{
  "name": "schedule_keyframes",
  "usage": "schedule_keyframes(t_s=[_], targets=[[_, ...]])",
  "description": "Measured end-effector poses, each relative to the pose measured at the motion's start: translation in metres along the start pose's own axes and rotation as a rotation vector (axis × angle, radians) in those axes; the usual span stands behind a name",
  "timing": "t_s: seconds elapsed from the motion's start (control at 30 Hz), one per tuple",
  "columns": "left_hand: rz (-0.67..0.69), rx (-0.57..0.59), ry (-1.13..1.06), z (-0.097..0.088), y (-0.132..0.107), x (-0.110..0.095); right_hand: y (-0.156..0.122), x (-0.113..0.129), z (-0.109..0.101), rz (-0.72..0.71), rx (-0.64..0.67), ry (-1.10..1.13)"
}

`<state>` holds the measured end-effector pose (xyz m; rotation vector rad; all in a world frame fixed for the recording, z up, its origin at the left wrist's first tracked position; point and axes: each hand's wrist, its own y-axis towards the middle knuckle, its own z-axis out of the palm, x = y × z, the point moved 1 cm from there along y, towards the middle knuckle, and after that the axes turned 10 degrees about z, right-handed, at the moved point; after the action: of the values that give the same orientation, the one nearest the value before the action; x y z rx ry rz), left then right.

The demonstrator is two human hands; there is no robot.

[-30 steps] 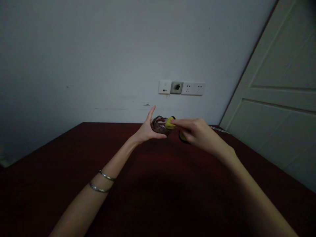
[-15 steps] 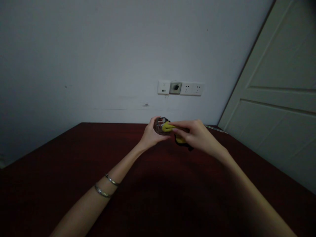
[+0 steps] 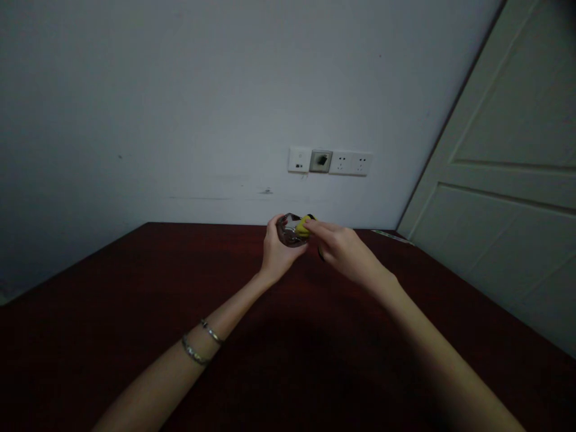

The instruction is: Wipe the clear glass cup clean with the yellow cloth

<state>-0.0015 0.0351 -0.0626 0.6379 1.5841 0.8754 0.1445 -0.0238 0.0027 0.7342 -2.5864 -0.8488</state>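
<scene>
My left hand point(image 3: 276, 251) is closed around a small clear glass object point(image 3: 289, 230), held up above the dark red table point(image 3: 135, 288). My right hand point(image 3: 339, 249) pinches a yellow cloth point(image 3: 305, 226) and presses it against the glass object. A dark edge of the cloth hangs under my right fingers. Two thin bracelets point(image 3: 203, 342) sit on my left forearm.
A grey wall stands behind the table with a row of sockets point(image 3: 330, 162). A pale panelled door point(image 3: 508, 180) is at the right. A thin light strip point(image 3: 389, 236) lies at the table's far right corner.
My left hand closed from spread fingers to a grip on the glass object. Both hands drew slightly nearer to me, and the yellow cloth moved onto the glass.
</scene>
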Motion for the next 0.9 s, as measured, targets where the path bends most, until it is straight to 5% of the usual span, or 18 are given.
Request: schedule_keyframes(t_s=[0.4, 0.6, 0.73, 0.9], targets=[[0.001, -0.001, 0.033, -0.003, -0.006, 0.014, -0.003, 0.037, 0.009, 0.060, 0.017, 0.218], [0.007, 0.094, 0.017, -0.004, -0.004, 0.013, 0.002, 0.014, -0.015, 0.160, 0.022, 0.417], [0.039, 0.111, 0.028, -0.005, -0.004, 0.012, 0.004, -0.009, -0.023, 0.212, -0.148, 0.308], [0.053, 0.173, -0.041, -0.005, -0.004, 0.012, 0.006, -0.024, -0.012, 0.163, -0.172, 0.205]])
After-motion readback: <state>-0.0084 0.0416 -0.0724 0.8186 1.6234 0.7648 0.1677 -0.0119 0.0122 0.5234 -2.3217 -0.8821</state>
